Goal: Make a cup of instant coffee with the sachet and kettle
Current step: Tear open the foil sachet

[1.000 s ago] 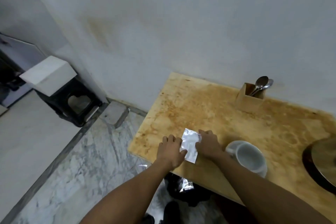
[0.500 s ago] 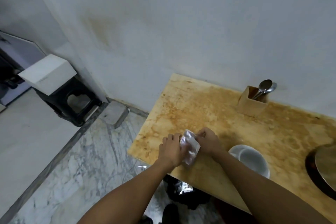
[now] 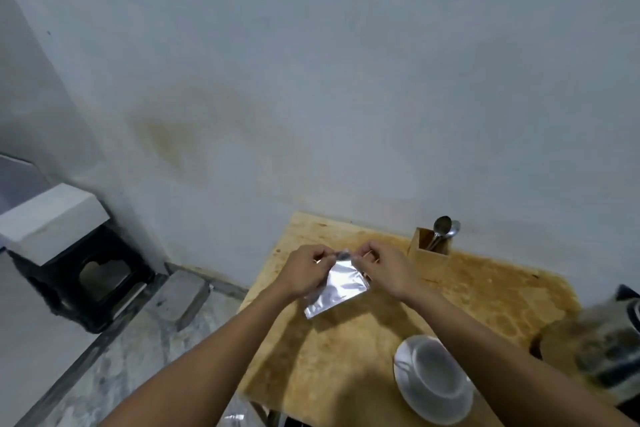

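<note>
Single head cam, wide-angle, worn high, looking fwd and down over stained pale wooden tabletop (image 3: 433,308). Bare forearms enter from 6 o'clock, close to lens. Grey-white plaster wall (image 3: 346,80) fills upper half, 12 o'clock. Marble floor (image 3: 114,367) at 8 o'clock.

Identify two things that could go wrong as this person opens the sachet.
Both hands, left hand and right hand, pinch the silver sachet above bare table, not over the cup; a sudden tear could scatter powder. The cup's saucer sits near the table's front edge, beside the right forearm, and could be knocked.
</note>
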